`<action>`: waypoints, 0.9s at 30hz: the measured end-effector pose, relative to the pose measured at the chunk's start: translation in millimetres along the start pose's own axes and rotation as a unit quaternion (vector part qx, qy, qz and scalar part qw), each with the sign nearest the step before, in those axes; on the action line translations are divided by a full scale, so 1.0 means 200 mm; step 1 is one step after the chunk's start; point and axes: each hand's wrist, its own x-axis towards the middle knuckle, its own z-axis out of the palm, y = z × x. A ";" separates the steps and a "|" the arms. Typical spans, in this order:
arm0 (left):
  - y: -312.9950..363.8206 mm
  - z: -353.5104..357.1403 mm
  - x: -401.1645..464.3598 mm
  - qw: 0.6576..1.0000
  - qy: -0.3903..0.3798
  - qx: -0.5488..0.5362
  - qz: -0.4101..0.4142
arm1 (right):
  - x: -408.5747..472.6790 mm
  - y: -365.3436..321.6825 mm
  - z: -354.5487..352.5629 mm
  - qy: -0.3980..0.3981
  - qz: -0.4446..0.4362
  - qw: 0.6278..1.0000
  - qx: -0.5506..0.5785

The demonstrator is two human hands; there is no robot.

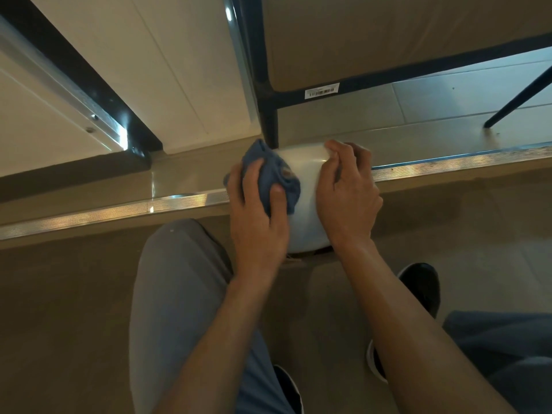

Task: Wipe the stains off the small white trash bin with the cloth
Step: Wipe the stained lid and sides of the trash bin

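Two hands on the white bin (304,204), which sits on the floor at the metal sill (119,209).
Left hand (257,222) clutches a bunched blue cloth (268,174) against its side; right hand (346,198) grips the rim.

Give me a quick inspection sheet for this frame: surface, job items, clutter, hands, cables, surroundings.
Surface: tan floor with a metal threshold strip across it.
Job's things: small white trash bin lying on its side between the hands; bunched blue cloth pressed on its left side. Stains: none clearly visible.
Clutter: nothing seen.
Grippers: left hand grips the cloth; right hand holds the bin, fingers curled over its far rim.
Cables: nothing seen.
Surroundings: black chair leg just behind the bin, barcode label on the seat frame, white panel to the left, person's knee and dark shoes below.
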 end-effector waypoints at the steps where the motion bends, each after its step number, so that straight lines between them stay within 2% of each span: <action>1: 0.01 0.00 0.10 1.000 -0.007 0.015 0.008 | 0.00 0.00 0.00 0.002 0.000 1.000 -0.002; 5: 0.09 0.03 0.33 0.990 -0.063 0.121 0.025 | 0.02 0.01 0.02 0.005 0.020 1.000 0.001; 8: 0.06 0.02 0.16 0.979 -0.042 0.163 0.113 | 0.02 0.00 0.01 0.001 0.021 1.000 0.001; 10: -0.01 0.01 0.00 0.976 -0.031 0.161 0.143 | 0.01 -0.01 0.01 -0.002 0.017 1.000 -0.007; 12: -0.04 0.00 -0.11 0.985 -0.031 0.117 0.127 | 0.01 0.00 0.00 -0.003 0.013 1.000 -0.007; 15: 0.01 0.00 0.02 0.998 -0.018 0.038 0.049 | 0.00 0.00 -0.01 -0.005 0.002 1.000 -0.005; 18: 0.12 0.02 0.30 0.997 -0.033 0.067 0.004 | 0.01 -0.01 0.00 -0.005 0.010 1.000 -0.011; 21: 0.16 0.05 0.29 0.986 -0.054 0.152 0.053 | 0.03 -0.01 -0.01 -0.006 0.024 1.000 -0.009; 23: 0.12 0.06 0.15 0.976 -0.029 0.188 0.102 | 0.03 -0.01 -0.01 -0.008 0.022 1.000 -0.007; 25: 0.03 0.06 -0.01 0.976 -0.005 0.172 0.132 | 0.02 0.00 -0.01 -0.004 0.017 1.000 -0.005; 27: -0.04 0.05 -0.14 0.987 -0.011 0.114 0.110 | 0.01 0.00 -0.01 0.002 0.014 1.000 -0.003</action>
